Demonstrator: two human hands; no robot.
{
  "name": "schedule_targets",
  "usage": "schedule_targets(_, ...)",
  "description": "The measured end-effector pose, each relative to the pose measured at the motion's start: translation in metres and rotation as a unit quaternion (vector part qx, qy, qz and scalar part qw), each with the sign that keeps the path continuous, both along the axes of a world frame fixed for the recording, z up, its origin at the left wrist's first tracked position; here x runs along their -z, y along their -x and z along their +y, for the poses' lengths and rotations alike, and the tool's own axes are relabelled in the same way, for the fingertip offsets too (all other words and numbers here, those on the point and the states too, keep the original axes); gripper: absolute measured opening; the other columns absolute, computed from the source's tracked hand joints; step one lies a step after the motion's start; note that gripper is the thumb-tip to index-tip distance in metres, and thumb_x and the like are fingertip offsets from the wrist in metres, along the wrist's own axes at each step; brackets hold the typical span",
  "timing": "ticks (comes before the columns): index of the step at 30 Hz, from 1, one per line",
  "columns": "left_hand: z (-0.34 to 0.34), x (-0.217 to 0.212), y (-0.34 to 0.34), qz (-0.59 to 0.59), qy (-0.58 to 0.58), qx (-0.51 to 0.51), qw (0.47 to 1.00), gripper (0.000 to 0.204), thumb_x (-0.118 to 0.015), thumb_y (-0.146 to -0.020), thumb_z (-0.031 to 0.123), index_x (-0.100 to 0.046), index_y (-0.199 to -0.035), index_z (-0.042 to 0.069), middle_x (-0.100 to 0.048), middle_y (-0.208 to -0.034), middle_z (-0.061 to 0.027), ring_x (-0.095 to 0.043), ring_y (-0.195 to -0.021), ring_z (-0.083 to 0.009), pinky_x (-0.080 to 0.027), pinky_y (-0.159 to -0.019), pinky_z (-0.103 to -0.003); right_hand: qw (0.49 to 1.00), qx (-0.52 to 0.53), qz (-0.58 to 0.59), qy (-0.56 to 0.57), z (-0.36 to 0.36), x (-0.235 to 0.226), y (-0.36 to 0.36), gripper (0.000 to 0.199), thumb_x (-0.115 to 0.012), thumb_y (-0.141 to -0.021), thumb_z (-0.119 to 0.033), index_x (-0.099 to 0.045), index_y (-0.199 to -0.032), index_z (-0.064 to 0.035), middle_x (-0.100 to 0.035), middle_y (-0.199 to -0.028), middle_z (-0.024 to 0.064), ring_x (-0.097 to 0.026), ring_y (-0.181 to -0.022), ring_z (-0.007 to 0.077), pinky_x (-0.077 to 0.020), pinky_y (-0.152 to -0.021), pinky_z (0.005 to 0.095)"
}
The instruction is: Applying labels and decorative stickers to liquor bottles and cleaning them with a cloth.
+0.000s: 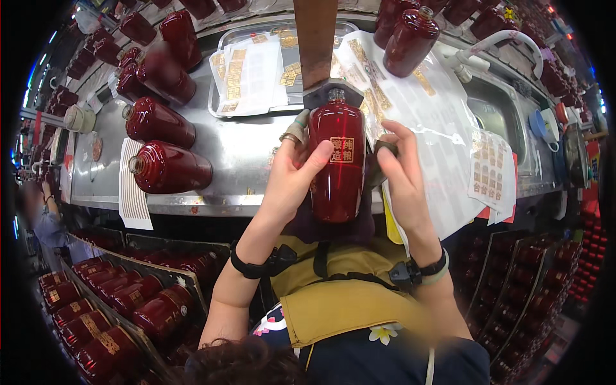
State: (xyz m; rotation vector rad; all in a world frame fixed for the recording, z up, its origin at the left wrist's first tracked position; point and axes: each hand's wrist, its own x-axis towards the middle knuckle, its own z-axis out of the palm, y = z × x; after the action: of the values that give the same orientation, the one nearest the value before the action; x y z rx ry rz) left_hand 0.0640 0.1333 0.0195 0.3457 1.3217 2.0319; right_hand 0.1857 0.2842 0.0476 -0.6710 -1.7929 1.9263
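Observation:
A dark red glossy bottle [337, 173] lies lengthwise in front of me, its neck pushed against a grey holder on the steel table [244, 147]. A small square gold label sits on its upper face. My left hand [292, 173] grips the bottle's left side, thumb lying across the glass beside the label. My right hand [398, 170] presses against the bottle's right side, fingers pointing up along it. Both wrists carry black straps.
Several red bottles [170, 168] lie on the table's left part, others [410, 40] at the back. A metal tray [256, 70] holds sheets of gold labels; more label sheets [491, 173] lie right. Crates of labelled bottles [96, 321] stand lower left. A sink [500, 115] is at right.

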Motion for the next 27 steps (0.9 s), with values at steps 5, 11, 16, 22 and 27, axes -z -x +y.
schedule_targets(5,-0.002,0.0,0.0,0.04,0.025,0.02,0.999,0.086,-0.077,-0.099,0.014,-0.023,-0.163,-0.006,-0.047,-0.157,-0.0176,-0.049,-0.143,-0.0229,-0.041,-0.119,-0.037,0.99,-0.067,-0.006,-0.124,-0.018,-0.007,-0.02,0.015,-0.069,-0.097,-0.001,-0.068,-0.112,0.003,-0.071,-0.101,0.0091,-0.066,-0.089,0.0135,-0.0528,-0.08,0.0289)
schedule_targets(11,-0.002,0.002,-0.001,0.046,0.029,0.019,0.998,0.086,-0.077,-0.098,0.015,-0.024,-0.163,-0.005,-0.045,-0.158,-0.0173,-0.049,-0.143,-0.0233,-0.04,-0.12,-0.038,0.99,-0.083,-0.044,-0.108,-0.018,-0.003,-0.02,0.02,-0.067,-0.1,0.002,-0.065,-0.12,0.0053,-0.068,-0.114,0.0077,-0.065,-0.103,0.012,-0.0525,-0.089,0.0272)
schedule_targets(16,-0.002,0.002,-0.002,0.057,0.041,0.015,0.997,0.086,-0.077,-0.098,0.015,-0.025,-0.163,-0.005,-0.046,-0.158,-0.0165,-0.049,-0.143,-0.0231,-0.04,-0.12,-0.038,0.989,-0.08,-0.039,-0.122,-0.018,-0.002,-0.019,0.02,-0.068,-0.099,0.003,-0.066,-0.118,0.0055,-0.068,-0.113,0.0078,-0.065,-0.103,0.0126,-0.0525,-0.09,0.0272)
schedule_targets(22,0.0,0.002,-0.003,0.065,0.031,0.009,0.997,0.085,-0.077,-0.098,0.015,-0.025,-0.163,-0.005,-0.048,-0.155,-0.0166,-0.051,-0.141,-0.0231,-0.042,-0.118,-0.039,0.971,-0.05,-0.041,-0.228,-0.022,-0.005,-0.019,0.021,-0.074,-0.093,0.003,-0.069,-0.113,0.0041,-0.067,-0.105,0.0081,-0.066,-0.097,0.0143,-0.0529,-0.086,0.0276)
schedule_targets(27,-0.001,0.001,-0.003,0.072,0.039,0.007,0.997,0.085,-0.077,-0.099,0.015,-0.025,-0.163,-0.005,-0.048,-0.155,-0.0175,-0.051,-0.141,-0.0233,-0.042,-0.118,-0.039,0.962,-0.02,-0.016,-0.273,-0.024,-0.005,-0.015,0.018,-0.077,-0.088,0.002,-0.07,-0.104,0.0022,-0.068,-0.095,0.014,-0.069,-0.086,0.0286,-0.054,-0.077,0.0362)
